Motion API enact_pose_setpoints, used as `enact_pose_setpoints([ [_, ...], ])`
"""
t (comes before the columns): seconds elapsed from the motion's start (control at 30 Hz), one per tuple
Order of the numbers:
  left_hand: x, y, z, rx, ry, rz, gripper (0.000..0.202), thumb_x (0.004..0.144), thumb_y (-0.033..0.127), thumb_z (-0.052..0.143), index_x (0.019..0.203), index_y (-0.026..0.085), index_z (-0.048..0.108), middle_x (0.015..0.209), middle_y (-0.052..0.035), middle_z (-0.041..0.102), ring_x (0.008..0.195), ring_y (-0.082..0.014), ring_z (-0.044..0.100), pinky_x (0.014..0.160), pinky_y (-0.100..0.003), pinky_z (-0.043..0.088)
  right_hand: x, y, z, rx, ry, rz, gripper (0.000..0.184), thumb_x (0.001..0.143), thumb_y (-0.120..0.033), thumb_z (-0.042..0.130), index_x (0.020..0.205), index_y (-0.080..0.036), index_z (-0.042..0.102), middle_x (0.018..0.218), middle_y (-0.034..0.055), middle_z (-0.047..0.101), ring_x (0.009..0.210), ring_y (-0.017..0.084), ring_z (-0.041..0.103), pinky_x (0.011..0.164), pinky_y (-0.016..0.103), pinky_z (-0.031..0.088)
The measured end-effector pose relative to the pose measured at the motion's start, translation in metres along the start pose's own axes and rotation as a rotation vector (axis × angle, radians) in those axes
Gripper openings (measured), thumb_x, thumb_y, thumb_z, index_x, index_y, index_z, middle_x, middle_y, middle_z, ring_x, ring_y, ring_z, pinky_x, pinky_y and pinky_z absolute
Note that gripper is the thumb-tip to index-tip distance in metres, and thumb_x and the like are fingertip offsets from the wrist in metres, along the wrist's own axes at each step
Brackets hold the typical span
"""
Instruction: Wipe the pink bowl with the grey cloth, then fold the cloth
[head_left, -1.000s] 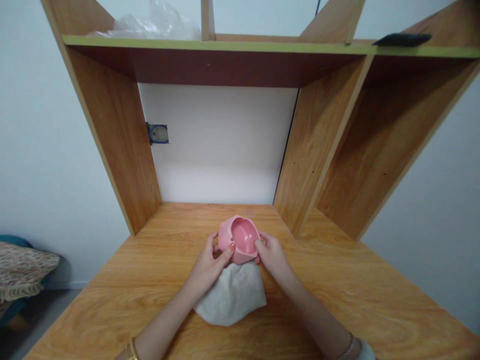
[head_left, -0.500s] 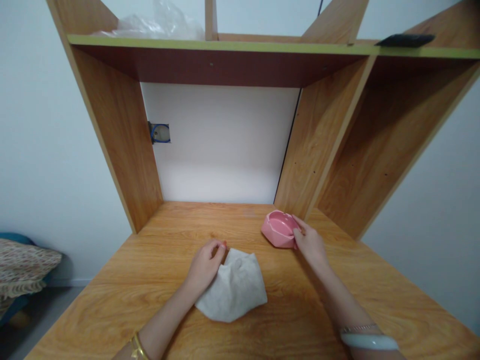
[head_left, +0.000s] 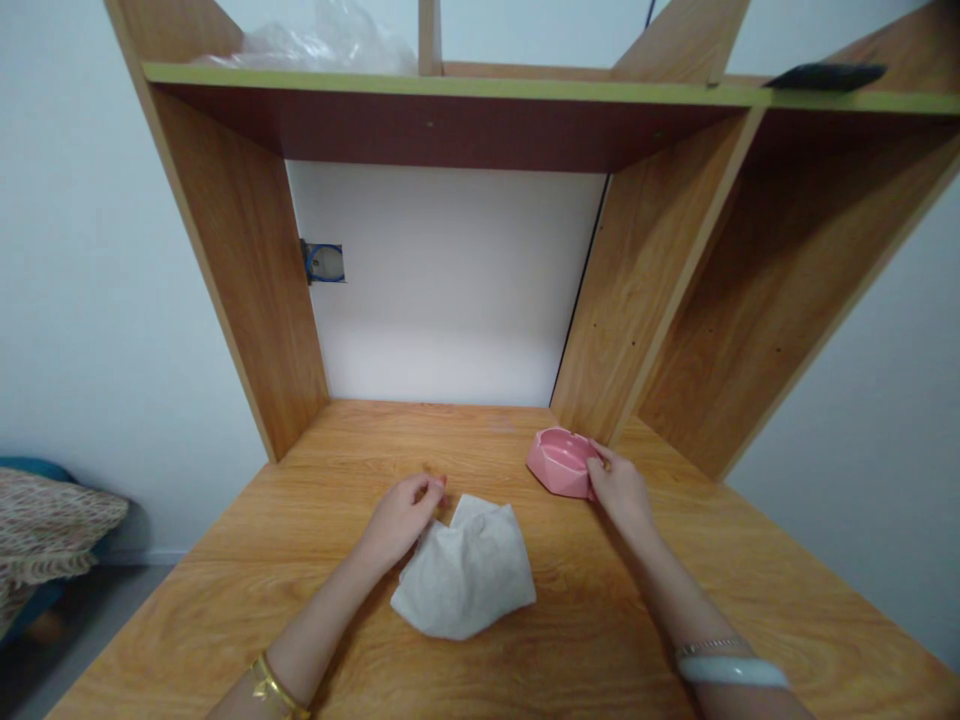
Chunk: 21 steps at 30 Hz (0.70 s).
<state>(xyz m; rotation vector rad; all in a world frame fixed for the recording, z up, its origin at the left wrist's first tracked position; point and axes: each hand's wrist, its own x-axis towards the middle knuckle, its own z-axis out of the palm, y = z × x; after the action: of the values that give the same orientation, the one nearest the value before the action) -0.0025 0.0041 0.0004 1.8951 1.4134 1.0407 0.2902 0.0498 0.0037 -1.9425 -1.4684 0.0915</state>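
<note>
A small pink angular dish [head_left: 559,461] sits on the wooden desk [head_left: 735,600] close to the foot of the upright divider panel. My right hand [head_left: 619,490] pinches its right rim with curled fingers. A crumpled pale grey cloth [head_left: 469,572] lies on the desk in front of me. My left hand [head_left: 401,518] rests at the cloth's upper left corner, fingers curled loosely inward; whether it grips the cloth is unclear.
Wooden side panels [head_left: 247,300] and a divider [head_left: 630,300] wall in the desk's back recess under a green-edged shelf [head_left: 450,88]. A clear plastic bag [head_left: 315,45] and a dark flat object [head_left: 814,75] lie on that shelf. A patterned cushion [head_left: 45,520] sits at far left.
The pink dish went from both hands above the cloth to the desk at the right, carried by my right hand. My left hand dropped to the cloth's corner.
</note>
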Motion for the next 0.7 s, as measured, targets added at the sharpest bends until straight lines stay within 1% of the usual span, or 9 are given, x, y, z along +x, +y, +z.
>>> enact_pose_setpoints([
  [0.1,0.001,0.001,-0.009,0.016,-0.110,0.041,0.046,0.084,0.046,0.031,0.066,0.016,0.060,0.071,-0.0049,0.065,0.071,-0.0179,0.058,0.068,-0.026,0.040,-0.002,-0.003,-0.001,-0.025,-0.014,-0.007,0.043,0.080,-0.024,0.034,0.116,-0.013,0.055,0.102,0.0127,0.064,0.088,0.024,0.060,0.073,0.030,0.043],
  [0.2,0.001,0.003,-0.016,0.041,-0.178,0.075,0.051,0.087,0.046,0.026,0.066,0.015,0.060,0.069,-0.0046,0.063,0.070,-0.0165,0.057,0.069,-0.026,0.040,-0.005,-0.006,-0.004,-0.053,-0.033,-0.012,0.045,0.082,-0.025,0.031,0.119,-0.011,0.051,0.099,0.0152,0.064,0.088,0.026,0.060,0.074,0.033,0.042],
  [0.33,-0.002,0.009,-0.023,0.095,-0.341,0.114,0.047,0.085,0.049,0.033,0.072,0.014,0.062,0.071,-0.0031,0.062,0.066,-0.0140,0.053,0.061,-0.022,0.038,-0.014,-0.021,-0.012,-0.133,-0.012,-0.028,0.050,0.083,-0.031,0.031,0.125,-0.008,0.041,0.096,0.0194,0.063,0.085,0.030,0.060,0.073,0.039,0.041],
  [0.4,-0.003,0.013,-0.026,0.108,-0.385,0.146,0.043,0.080,0.051,0.042,0.075,0.014,0.063,0.074,-0.0024,0.061,0.068,-0.0131,0.052,0.060,-0.021,0.038,-0.020,-0.033,-0.013,-0.063,-0.010,-0.129,0.044,0.084,-0.032,0.030,0.118,-0.012,0.048,0.097,0.0155,0.063,0.085,0.027,0.060,0.074,0.036,0.041],
  [0.43,-0.004,0.015,-0.028,0.115,-0.401,0.154,0.041,0.078,0.052,0.046,0.075,0.014,0.063,0.074,-0.0019,0.060,0.068,-0.0128,0.051,0.061,-0.020,0.038,-0.025,-0.040,-0.014,0.012,-0.028,-0.201,0.039,0.084,-0.032,0.030,0.110,-0.014,0.054,0.096,0.0127,0.064,0.085,0.024,0.060,0.075,0.034,0.041],
  [0.5,-0.004,0.018,-0.032,0.128,-0.445,0.151,0.039,0.073,0.052,0.053,0.076,0.015,0.063,0.074,-0.0011,0.059,0.069,-0.0127,0.051,0.061,-0.020,0.037,-0.035,-0.055,-0.012,0.177,-0.122,-0.335,0.036,0.085,-0.033,0.029,0.085,-0.016,0.061,0.086,0.0084,0.065,0.083,0.021,0.059,0.074,0.030,0.041],
  [0.57,-0.005,0.019,-0.035,0.128,-0.493,0.133,0.037,0.068,0.051,0.059,0.079,0.016,0.064,0.076,-0.0006,0.059,0.071,-0.0128,0.050,0.062,-0.020,0.037,-0.047,-0.068,-0.011,0.314,-0.271,-0.401,0.038,0.084,-0.037,0.031,0.067,-0.017,0.058,0.069,0.0050,0.063,0.071,0.018,0.058,0.064,0.026,0.041],
  [0.63,-0.005,0.019,-0.037,0.122,-0.518,0.115,0.036,0.065,0.049,0.063,0.079,0.016,0.064,0.075,0.0003,0.057,0.070,-0.0123,0.049,0.060,-0.019,0.035,-0.059,-0.079,-0.010,0.407,-0.427,-0.421,0.039,0.084,-0.039,0.032,0.060,-0.017,0.055,0.055,0.0010,0.056,0.056,0.014,0.052,0.052,0.023,0.036],
  [0.7,-0.005,0.018,-0.037,0.094,-0.549,0.070,0.036,0.065,0.050,0.062,0.071,0.015,0.063,0.064,0.0029,0.051,0.061,-0.0099,0.043,0.052,-0.019,0.030,-0.070,-0.087,-0.011,0.451,-0.557,-0.438,0.039,0.084,-0.040,0.034,0.058,-0.017,0.053,0.049,-0.0024,0.048,0.048,0.011,0.044,0.046,0.022,0.030],
])
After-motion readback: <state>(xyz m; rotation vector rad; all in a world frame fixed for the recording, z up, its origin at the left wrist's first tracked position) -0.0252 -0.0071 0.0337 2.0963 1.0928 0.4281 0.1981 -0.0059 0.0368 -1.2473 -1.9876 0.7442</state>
